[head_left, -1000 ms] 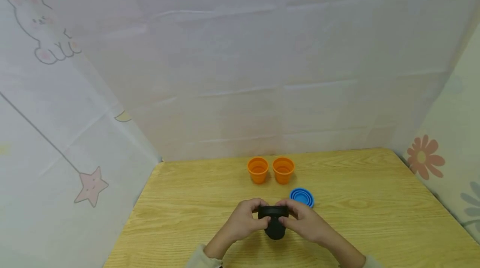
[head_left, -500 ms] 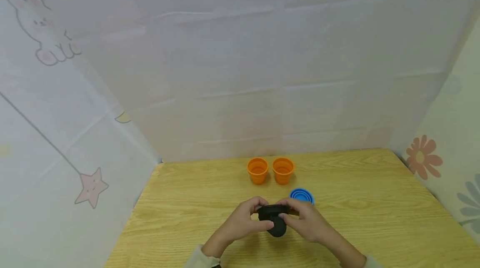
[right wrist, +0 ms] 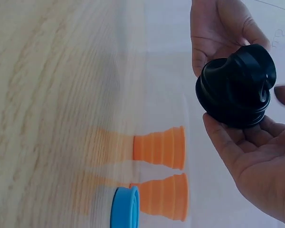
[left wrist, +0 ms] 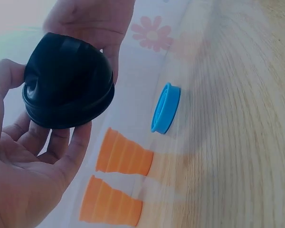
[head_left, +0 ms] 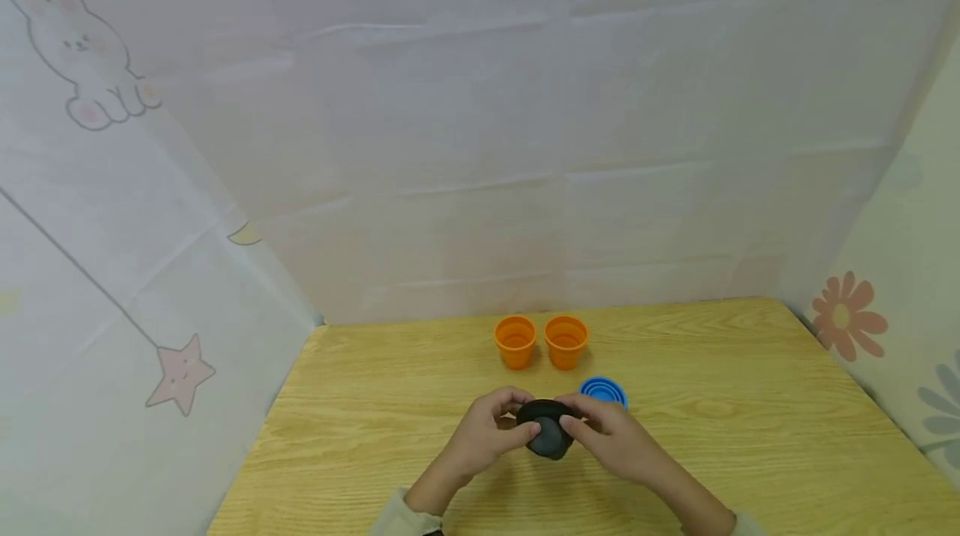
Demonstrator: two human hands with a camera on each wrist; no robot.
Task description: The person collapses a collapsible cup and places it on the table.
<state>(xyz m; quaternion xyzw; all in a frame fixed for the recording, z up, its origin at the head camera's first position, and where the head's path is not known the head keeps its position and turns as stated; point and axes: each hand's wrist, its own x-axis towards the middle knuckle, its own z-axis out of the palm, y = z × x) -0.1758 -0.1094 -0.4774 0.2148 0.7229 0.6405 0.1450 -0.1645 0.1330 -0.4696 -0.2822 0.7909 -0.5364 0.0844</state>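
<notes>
Between both hands, above the table, is a black collapsible cup (head_left: pixel 546 428), its base tilted toward the head camera. My left hand (head_left: pixel 483 436) grips its left side, thumb on the base and fingers under the rim. From the other side my right hand (head_left: pixel 611 440) holds it the same way, thumb pressing near the base. In the left wrist view the black cup's wall (left wrist: pixel 69 80) is dented and partly folded. The right wrist view shows the cup (right wrist: pixel 237 88) with its wall buckled and its wide rim against the fingers.
Two orange collapsible cups (head_left: pixel 515 343) stand upright side by side toward the back of the wooden table (head_left: pixel 360 403). A blue collapsible cup (head_left: pixel 603 392), pressed flat, lies just beyond the right hand. A white printed cloth (head_left: pixel 480 144) hangs behind the table.
The black cup has tilted so its base faces up toward the head camera, and it looks shorter. Both hands have lifted slightly with it. The orange and blue cups have stayed put.
</notes>
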